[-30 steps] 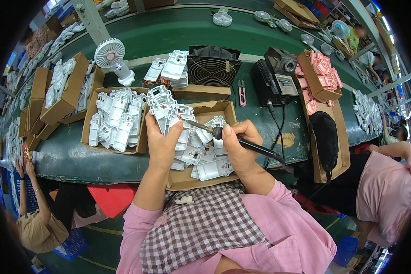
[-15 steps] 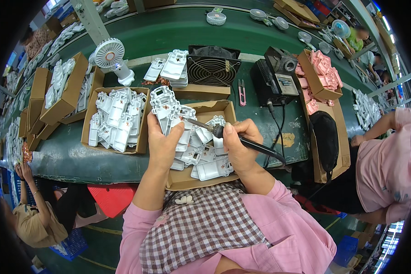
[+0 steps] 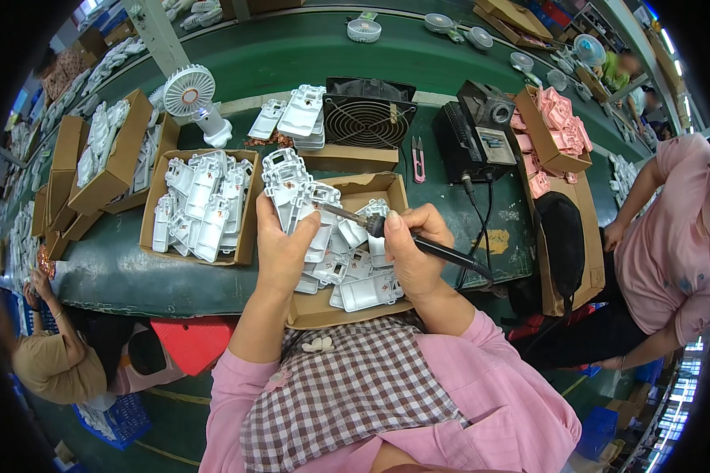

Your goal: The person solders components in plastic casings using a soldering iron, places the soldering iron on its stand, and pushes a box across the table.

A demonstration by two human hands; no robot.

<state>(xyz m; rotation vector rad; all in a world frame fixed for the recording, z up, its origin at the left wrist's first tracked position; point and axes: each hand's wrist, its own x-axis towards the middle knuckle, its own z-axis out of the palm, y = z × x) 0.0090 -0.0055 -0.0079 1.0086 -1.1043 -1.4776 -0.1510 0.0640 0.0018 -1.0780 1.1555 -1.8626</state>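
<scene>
My left hand (image 3: 280, 240) is closed around white plastic housings (image 3: 288, 183), holding them above the near cardboard box; how many pieces it grips I cannot tell. A soldering iron (image 3: 371, 224) with a black handle and cable is pinched in my right hand (image 3: 420, 251). Its metal tip points left and meets the held housing near my left thumb. Under my hands the cardboard box (image 3: 312, 317) holds more white housings (image 3: 368, 292). To the left stands another cardboard box (image 3: 246, 251) filled with white housings (image 3: 201, 206).
Behind the near box are a black fan unit (image 3: 368, 118) and stacked white housings (image 3: 301, 110). Scissors (image 3: 418, 160) lie beside a black soldering station (image 3: 473, 138). A white handheld fan (image 3: 191, 98) stands back left; pink parts (image 3: 556, 126) fill a box right. Co-workers sit on both sides.
My hands and the iron have hardly moved. Small fans on the green belt have shifted left. The co-worker at right has shifted, as has the one at left.
</scene>
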